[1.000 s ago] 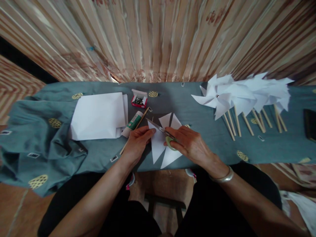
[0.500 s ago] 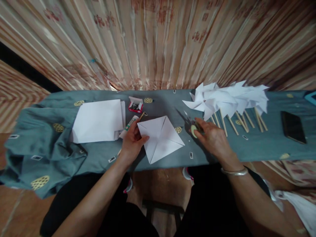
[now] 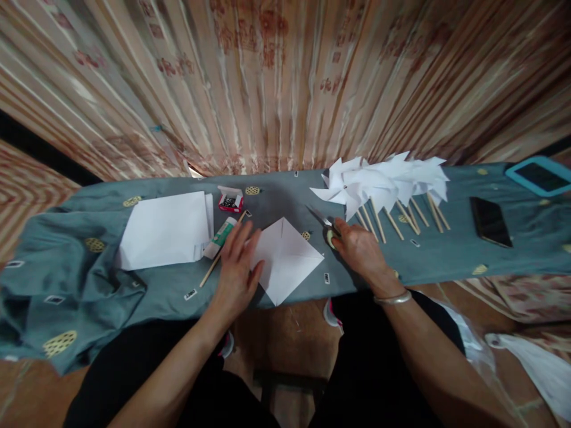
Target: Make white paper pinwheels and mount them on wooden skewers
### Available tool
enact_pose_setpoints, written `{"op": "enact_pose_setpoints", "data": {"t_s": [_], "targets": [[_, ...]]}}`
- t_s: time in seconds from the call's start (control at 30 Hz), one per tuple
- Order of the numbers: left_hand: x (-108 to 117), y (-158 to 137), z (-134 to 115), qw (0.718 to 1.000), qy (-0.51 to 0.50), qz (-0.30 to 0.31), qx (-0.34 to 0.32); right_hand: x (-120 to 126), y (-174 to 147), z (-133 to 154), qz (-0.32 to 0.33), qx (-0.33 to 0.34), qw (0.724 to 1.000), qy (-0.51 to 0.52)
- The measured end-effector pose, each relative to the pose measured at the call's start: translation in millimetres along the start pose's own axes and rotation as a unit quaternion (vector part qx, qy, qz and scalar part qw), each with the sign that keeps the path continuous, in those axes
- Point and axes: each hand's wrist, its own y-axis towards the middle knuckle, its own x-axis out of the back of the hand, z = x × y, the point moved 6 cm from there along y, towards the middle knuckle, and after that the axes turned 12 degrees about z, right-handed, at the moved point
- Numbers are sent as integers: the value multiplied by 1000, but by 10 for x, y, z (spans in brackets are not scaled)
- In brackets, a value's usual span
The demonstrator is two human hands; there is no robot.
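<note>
A white square of paper (image 3: 289,261), with lines running in from its corners, lies near the front edge of the cloth. Over its left corner is my left hand (image 3: 238,261), fingers spread and holding nothing. My right hand (image 3: 359,246) has its fingers closed at the handles of the scissors (image 3: 329,226); the blades point away to the upper left. Just left of my left hand lie a glue stick (image 3: 220,238) with a green label and a thin wooden stick (image 3: 212,270), partly hidden by the fingers.
A stack of white paper (image 3: 165,229) lies on the left. Behind the glue is a small open red box (image 3: 231,199) of metallic pieces. Finished paper pinwheels (image 3: 388,181) on sticks lie at right, then a phone (image 3: 491,221) and a blue-framed tablet (image 3: 542,176).
My left hand has let go of the paper's left corner and spread its fingers. The paper now lies flatter. My right hand stays at the scissors, while the whole view has shifted right.
</note>
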Motion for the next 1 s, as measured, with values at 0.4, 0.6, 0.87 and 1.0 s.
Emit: {"op": "enact_pose_setpoints", "data": {"t_s": [0.4, 0.6, 0.87, 1.0], "targets": [[-470, -6, -186, 975, 127, 175, -46, 45, 30, -19, 48, -36, 998, -37], [-459, 39, -168, 975, 131, 172, -42, 15, 2, -152, 63, -56, 996, -15], [-437, 85, -124, 978, 105, 175, -33, 72, 20, -208, 69, -74, 994, -29], [-344, 89, -69, 982, 110, 152, -34, 25, 38, -252, 116, -78, 990, -11]]}}
